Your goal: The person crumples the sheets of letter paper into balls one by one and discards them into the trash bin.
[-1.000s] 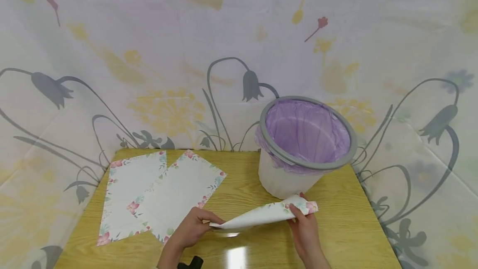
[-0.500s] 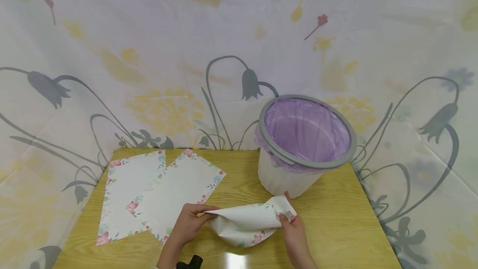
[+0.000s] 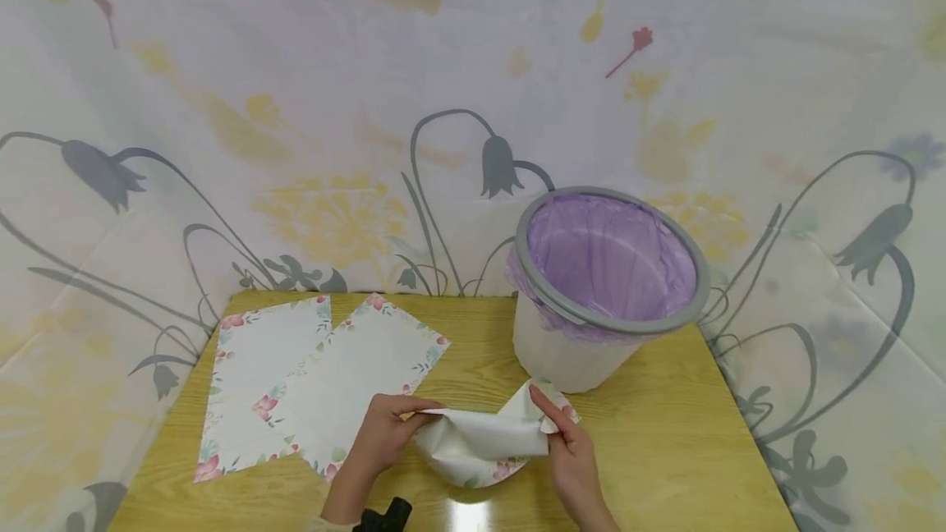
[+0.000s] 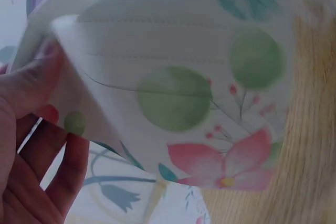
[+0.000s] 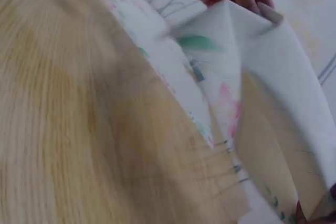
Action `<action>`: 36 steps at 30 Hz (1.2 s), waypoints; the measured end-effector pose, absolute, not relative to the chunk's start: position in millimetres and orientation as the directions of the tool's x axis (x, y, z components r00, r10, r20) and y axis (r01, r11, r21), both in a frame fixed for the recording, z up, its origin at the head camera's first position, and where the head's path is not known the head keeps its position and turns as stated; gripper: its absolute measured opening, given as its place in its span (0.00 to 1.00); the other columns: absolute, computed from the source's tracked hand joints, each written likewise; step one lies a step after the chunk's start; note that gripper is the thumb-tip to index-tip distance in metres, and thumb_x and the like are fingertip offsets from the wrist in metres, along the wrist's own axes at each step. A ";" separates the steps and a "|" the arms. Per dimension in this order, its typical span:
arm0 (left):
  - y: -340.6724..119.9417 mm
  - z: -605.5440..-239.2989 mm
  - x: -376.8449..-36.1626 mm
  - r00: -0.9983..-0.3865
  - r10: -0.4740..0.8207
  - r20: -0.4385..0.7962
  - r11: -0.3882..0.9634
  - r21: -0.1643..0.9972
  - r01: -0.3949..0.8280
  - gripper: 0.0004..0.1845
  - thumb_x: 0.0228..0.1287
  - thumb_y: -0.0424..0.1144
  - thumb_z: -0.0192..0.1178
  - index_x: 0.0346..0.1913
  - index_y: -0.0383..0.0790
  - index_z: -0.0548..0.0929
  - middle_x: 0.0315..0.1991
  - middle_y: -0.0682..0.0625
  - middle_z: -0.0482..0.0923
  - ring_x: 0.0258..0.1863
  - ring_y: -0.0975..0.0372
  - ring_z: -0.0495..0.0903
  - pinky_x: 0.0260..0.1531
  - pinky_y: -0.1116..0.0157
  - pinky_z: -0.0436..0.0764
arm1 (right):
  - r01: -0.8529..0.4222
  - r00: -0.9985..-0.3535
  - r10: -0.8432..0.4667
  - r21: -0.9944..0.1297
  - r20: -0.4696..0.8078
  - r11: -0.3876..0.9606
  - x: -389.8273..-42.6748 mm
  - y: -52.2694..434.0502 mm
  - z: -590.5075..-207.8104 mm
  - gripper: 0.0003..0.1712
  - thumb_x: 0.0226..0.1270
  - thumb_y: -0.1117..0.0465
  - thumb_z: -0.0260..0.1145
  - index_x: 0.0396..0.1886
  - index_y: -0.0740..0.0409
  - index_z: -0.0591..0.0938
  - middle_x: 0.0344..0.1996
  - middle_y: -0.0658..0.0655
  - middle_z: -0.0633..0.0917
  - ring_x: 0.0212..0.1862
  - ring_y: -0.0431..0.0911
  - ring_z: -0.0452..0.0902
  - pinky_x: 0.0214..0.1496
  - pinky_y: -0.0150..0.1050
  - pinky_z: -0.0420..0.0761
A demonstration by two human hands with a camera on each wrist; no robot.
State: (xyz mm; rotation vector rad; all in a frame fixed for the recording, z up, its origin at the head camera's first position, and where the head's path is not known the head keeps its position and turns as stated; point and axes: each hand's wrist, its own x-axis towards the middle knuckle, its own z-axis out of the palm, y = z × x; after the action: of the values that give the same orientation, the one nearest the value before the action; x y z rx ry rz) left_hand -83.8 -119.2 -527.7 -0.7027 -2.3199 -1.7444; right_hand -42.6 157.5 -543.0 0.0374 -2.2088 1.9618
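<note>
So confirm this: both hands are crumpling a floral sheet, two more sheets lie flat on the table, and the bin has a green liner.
Wrong on the liner: the head view shows the bin lined with a purple bag, not green. The rest stands.

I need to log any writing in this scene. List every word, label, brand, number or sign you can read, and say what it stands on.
None can be read.
The bent sheet held by the left hand and right hand: flower prints and faint ruled lines only.
The two flat sheets: flower borders, no writing.
The bin and its purple liner: no label shows.
</note>
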 end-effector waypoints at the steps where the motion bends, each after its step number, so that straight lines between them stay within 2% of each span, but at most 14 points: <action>1: -117.6 -527.1 -84.2 -0.879 0.260 0.401 0.225 0.860 0.458 0.07 0.57 0.26 0.70 0.38 0.35 0.91 0.34 0.47 0.88 0.34 0.64 0.87 0.33 0.67 0.85 | -0.191 -0.976 0.083 -0.974 0.202 0.117 -43.6 158.3 -542.7 0.34 0.63 0.86 0.43 0.60 0.63 0.81 0.63 0.60 0.78 0.71 0.43 0.63 0.73 0.23 0.47; 4: -113.2 -525.9 -86.3 -0.868 0.215 0.449 0.282 0.822 0.495 0.06 0.56 0.28 0.71 0.37 0.38 0.92 0.32 0.50 0.89 0.31 0.66 0.86 0.32 0.69 0.85 | -0.297 -0.954 0.008 -0.951 0.299 0.083 -46.1 160.0 -541.4 0.32 0.63 0.87 0.43 0.58 0.66 0.82 0.62 0.63 0.78 0.69 0.41 0.67 0.74 0.26 0.44; 7: -109.1 -525.3 -88.1 -0.849 0.185 0.495 0.333 0.781 0.528 0.08 0.53 0.27 0.73 0.37 0.39 0.92 0.31 0.52 0.88 0.28 0.67 0.85 0.29 0.71 0.83 | -0.362 -0.931 -0.060 -0.932 0.360 0.026 -48.1 160.3 -540.7 0.25 0.67 0.84 0.46 0.56 0.71 0.81 0.62 0.65 0.78 0.68 0.43 0.69 0.74 0.26 0.44; 14: -93.9 -530.8 -85.2 -0.813 0.360 0.456 0.321 0.758 0.568 0.06 0.58 0.32 0.71 0.38 0.42 0.92 0.34 0.52 0.89 0.32 0.68 0.85 0.31 0.71 0.83 | -0.383 -0.890 -0.264 -0.924 0.372 -0.008 -52.0 152.5 -537.2 0.18 0.70 0.78 0.53 0.53 0.69 0.84 0.60 0.62 0.80 0.68 0.44 0.69 0.73 0.25 0.47; 18: -91.3 -533.8 -84.0 -0.807 0.342 0.482 0.284 0.765 0.578 0.07 0.55 0.29 0.72 0.37 0.41 0.92 0.37 0.53 0.88 0.37 0.63 0.86 0.36 0.66 0.85 | -0.396 -0.871 -0.313 -0.918 0.378 -0.007 -55.0 150.7 -531.6 0.17 0.70 0.76 0.54 0.51 0.68 0.85 0.59 0.62 0.81 0.67 0.45 0.71 0.72 0.25 0.47; 21: -90.7 -533.3 -86.6 -0.756 0.332 0.563 0.243 0.724 0.646 0.08 0.52 0.27 0.73 0.36 0.41 0.92 0.41 0.51 0.88 0.41 0.58 0.86 0.42 0.62 0.84 | -0.423 -0.841 -0.360 -0.906 0.403 -0.026 -57.4 150.9 -528.3 0.18 0.69 0.79 0.54 0.49 0.67 0.86 0.55 0.61 0.84 0.64 0.46 0.74 0.72 0.28 0.57; 25: -86.9 -529.5 -92.8 -0.634 0.361 0.683 0.191 0.611 0.768 0.09 0.49 0.25 0.74 0.33 0.40 0.92 0.46 0.44 0.86 0.47 0.51 0.83 0.47 0.56 0.83 | -0.472 -0.775 -0.444 -0.879 0.451 -0.068 -60.2 152.3 -526.9 0.21 0.66 0.84 0.53 0.46 0.67 0.87 0.50 0.63 0.86 0.60 0.49 0.78 0.65 0.37 0.73; 29: -84.1 -524.0 -97.2 -0.544 0.404 0.735 0.138 0.539 0.831 0.11 0.48 0.21 0.73 0.32 0.40 0.91 0.49 0.40 0.85 0.50 0.47 0.82 0.49 0.53 0.82 | -0.475 -0.730 -0.513 -0.875 0.453 -0.097 -61.9 154.5 -525.7 0.23 0.65 0.86 0.52 0.45 0.67 0.88 0.49 0.63 0.86 0.58 0.50 0.80 0.63 0.39 0.76; 33: -82.8 -520.6 -98.9 -0.509 0.442 0.739 0.081 0.532 0.843 0.16 0.46 0.17 0.70 0.30 0.42 0.90 0.49 0.39 0.85 0.51 0.46 0.82 0.50 0.54 0.82 | -0.429 -0.715 -0.567 -0.897 0.409 -0.107 -64.5 158.6 -521.8 0.27 0.61 0.89 0.49 0.44 0.66 0.88 0.49 0.61 0.87 0.56 0.50 0.81 0.61 0.40 0.78; 35: -82.0 -519.7 -98.3 -0.521 0.467 0.714 0.068 0.558 0.827 0.17 0.46 0.15 0.68 0.29 0.43 0.88 0.49 0.40 0.85 0.50 0.49 0.83 0.49 0.57 0.83 | -0.383 -0.715 -0.595 -0.917 0.368 -0.108 -65.5 161.2 -519.0 0.28 0.60 0.89 0.48 0.43 0.66 0.88 0.48 0.60 0.87 0.56 0.49 0.81 0.60 0.41 0.78; 36: -81.6 -519.1 -97.5 -0.542 0.482 0.688 0.069 0.587 0.807 0.18 0.46 0.14 0.67 0.32 0.42 0.88 0.49 0.42 0.85 0.48 0.52 0.84 0.47 0.59 0.83 | -0.355 -0.718 -0.605 -0.929 0.343 -0.105 -65.8 162.5 -517.8 0.28 0.60 0.88 0.47 0.42 0.66 0.88 0.48 0.59 0.87 0.56 0.49 0.81 0.60 0.40 0.78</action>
State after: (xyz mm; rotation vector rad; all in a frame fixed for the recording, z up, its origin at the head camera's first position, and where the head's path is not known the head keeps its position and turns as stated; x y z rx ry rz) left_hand -97.5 -81.6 -519.1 -1.2906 -2.0403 -1.4629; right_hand -65.8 162.5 -517.8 1.2159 -2.2173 2.1738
